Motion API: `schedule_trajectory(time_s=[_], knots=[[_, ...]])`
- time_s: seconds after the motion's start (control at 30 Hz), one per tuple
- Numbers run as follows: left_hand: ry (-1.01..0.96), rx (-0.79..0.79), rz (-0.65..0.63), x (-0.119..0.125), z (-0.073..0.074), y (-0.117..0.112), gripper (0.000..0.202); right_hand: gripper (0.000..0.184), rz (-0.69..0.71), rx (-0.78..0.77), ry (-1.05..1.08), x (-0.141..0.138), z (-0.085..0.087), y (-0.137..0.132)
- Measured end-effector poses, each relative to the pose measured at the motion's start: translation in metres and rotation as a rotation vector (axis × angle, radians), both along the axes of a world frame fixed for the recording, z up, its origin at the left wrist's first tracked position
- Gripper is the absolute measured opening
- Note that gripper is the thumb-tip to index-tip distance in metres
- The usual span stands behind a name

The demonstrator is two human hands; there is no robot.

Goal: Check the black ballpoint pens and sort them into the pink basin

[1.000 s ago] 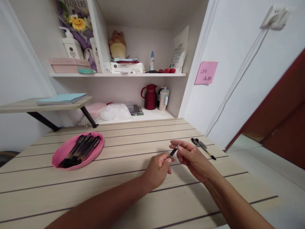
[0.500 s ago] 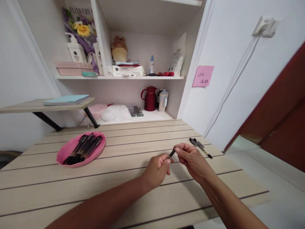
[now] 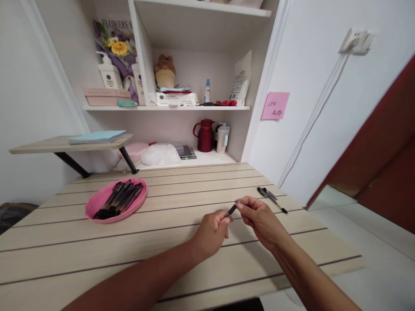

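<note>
One pen (image 3: pixel 232 210) in left hand (image 3: pixel 211 232), right hand (image 3: pixel 261 218) at its tip

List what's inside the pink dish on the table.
The pink dish holds a pile of black pens, roughly lined up and overlapping. They cover part of its floor, so anything beneath them cannot be seen.

Pen (image 3: pixel 232 210), one. Slim; dark section exposed, small pale end. Held aslant over the bench (image 3: pixel 181 196), pale end directed away and rightward, between fingers of the right hand (image 3: pixel 261 218); remainder (largely hidden) gripped in the left hand (image 3: pixel 211 232).
</note>
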State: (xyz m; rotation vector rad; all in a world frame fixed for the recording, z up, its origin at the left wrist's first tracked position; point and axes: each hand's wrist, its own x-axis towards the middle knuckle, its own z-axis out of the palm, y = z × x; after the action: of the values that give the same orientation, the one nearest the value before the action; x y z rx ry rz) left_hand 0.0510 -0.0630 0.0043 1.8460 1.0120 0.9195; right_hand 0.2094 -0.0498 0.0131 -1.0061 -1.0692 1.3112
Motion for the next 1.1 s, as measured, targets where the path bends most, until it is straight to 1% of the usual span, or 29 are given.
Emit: schedule_trajectory(time_s=[0.1,0.17,0.23,0.33,0.4,0.47,0.57,0.67,0.73,0.83,0.9,1.0,1.03,1.1], knots=[[0.016,0.069,0.022,0.0,0.001,-0.003,0.026,0.027,-0.008,0.001,-0.002,-0.003,-0.001,-0.003],[0.002,0.061,0.018,0.0,0.001,-0.003,0.026,0.026,-0.001,0.007,0.01,-0.004,0.001,-0.005],[-0.038,-0.012,-0.008,0.0,0.001,-0.002,0.026,0.024,0.026,0.016,0.038,-0.005,0.003,-0.008],[-0.105,-0.162,-0.065,-0.001,-0.001,0.001,0.028,0.034,0.074,0.02,0.078,-0.006,0.006,-0.011],[-0.13,-0.221,-0.093,-0.002,-0.002,0.002,0.03,0.033,0.072,0.011,0.077,-0.006,0.006,-0.011],[-0.136,-0.237,-0.101,-0.003,-0.004,0.003,0.03,0.031,0.044,-0.002,0.068,-0.007,0.004,-0.01],[-0.128,-0.222,-0.073,-0.004,-0.006,0.002,0.028,0.028,0.007,-0.016,0.047,-0.009,0.001,-0.007],[-0.147,-0.259,-0.066,-0.004,-0.007,0.002,0.026,0.029,0.016,-0.02,0.031,-0.011,-0.001,-0.007],[-0.195,-0.363,-0.095,-0.005,-0.006,0.001,0.027,0.028,0.046,-0.023,0.042,-0.01,0.0,-0.008],[-0.264,-0.51,-0.148,-0.005,-0.004,0.002,0.029,0.038,0.067,-0.026,0.056,-0.009,-0.001,-0.008],[-0.26,-0.51,-0.147,-0.005,-0.005,0.003,0.029,0.036,0.041,-0.027,0.051,-0.009,-0.003,-0.006],[-0.201,-0.402,-0.075,-0.005,-0.007,0.005,0.025,0.029,-0.015,-0.03,0.011,-0.01,-0.006,-0.002],[-0.191,-0.393,-0.059,-0.005,-0.007,0.005,0.024,0.029,-0.02,-0.034,-0.003,-0.011,-0.007,-0.002],[-0.22,-0.462,-0.078,-0.006,-0.007,0.006,0.025,0.028,0.0,-0.041,-0.002,-0.011,-0.008,-0.001]])
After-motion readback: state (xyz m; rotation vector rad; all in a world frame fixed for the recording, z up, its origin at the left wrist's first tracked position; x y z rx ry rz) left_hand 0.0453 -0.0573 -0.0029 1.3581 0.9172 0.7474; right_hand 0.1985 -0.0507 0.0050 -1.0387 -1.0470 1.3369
